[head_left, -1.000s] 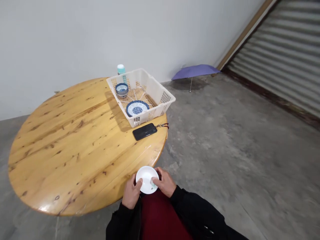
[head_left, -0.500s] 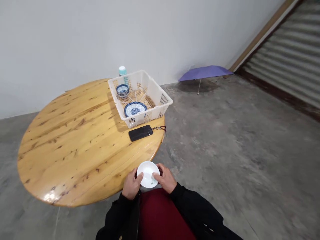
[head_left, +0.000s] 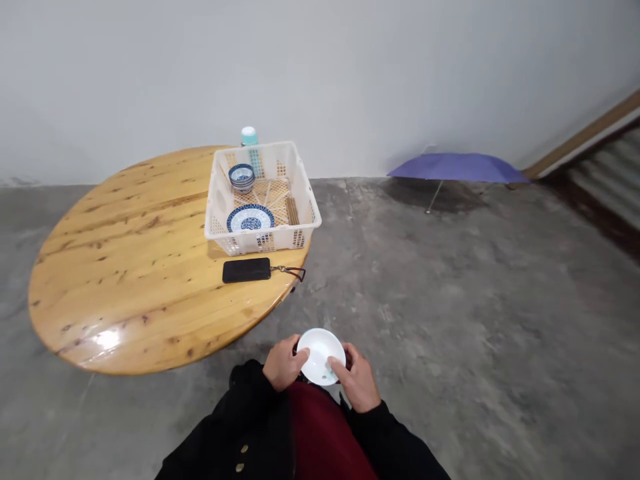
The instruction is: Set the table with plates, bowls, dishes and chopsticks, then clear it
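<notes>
Close to my body, a white bowl is held with its inside facing up toward me. My left hand grips its left side, thumb over the rim. On the opposite side my right hand has its thumb pressed inside the bowl; the other fingers are mostly hidden beneath. A small greenish mark shows near the bowl's lower rim. Both hands are in front of the round wooden table, beyond its near right edge.
On the table stands a white plastic basket with stacked blue-patterned bowls, a plate and chopsticks. A black phone with a strap lies before it, a bottle behind. A purple umbrella sits open on the floor.
My view has turned rightward. My hands and the white bowl now sit farther from the table edge, over the floor, with the bowl still gripped on both sides.
</notes>
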Motion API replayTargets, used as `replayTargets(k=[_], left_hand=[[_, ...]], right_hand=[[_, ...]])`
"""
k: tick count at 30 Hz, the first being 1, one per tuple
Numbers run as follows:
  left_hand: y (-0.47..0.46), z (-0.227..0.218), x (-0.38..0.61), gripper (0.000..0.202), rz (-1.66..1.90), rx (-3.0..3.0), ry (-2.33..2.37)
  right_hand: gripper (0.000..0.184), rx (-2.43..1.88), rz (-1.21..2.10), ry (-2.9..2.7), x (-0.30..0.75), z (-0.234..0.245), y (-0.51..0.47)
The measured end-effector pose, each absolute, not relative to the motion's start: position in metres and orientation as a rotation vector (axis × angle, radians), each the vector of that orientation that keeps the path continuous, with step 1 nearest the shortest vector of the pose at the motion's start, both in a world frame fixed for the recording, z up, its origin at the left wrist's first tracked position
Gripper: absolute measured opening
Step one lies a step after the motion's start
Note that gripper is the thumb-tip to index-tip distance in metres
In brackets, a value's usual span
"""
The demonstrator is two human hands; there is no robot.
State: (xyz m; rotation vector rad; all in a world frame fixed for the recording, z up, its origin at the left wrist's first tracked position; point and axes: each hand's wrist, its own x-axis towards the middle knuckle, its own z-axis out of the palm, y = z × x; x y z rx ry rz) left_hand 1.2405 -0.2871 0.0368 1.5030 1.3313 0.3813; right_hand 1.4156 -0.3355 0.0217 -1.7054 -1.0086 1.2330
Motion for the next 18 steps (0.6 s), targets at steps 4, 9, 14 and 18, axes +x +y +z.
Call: replayTargets(k=[4,9,14,18], left_hand=[[-0.289,0.040,1.253,0.026,0.382,1.412,1.435],[-0.272,0.049,1.244,0.034,0.472,1.346,1.506],[-0.235,0.067,1.241,0.035,0.541,1.337,1.453],[-0.196,0.095,1.241,0.032,0.597,1.366,1.351]], right_hand=[[0.038,-1.676,1.316,-1.054,1.431,0.021,-0.325],[0.036,-1.558,1.411,-1.095,1.425,0.023,-0.293],[0.037,-1.520,1.420,-1.153,1.426,0.042,-0.249],[0.039,-1.520,1.352,-1.233,1.434,0.070,-0.203]])
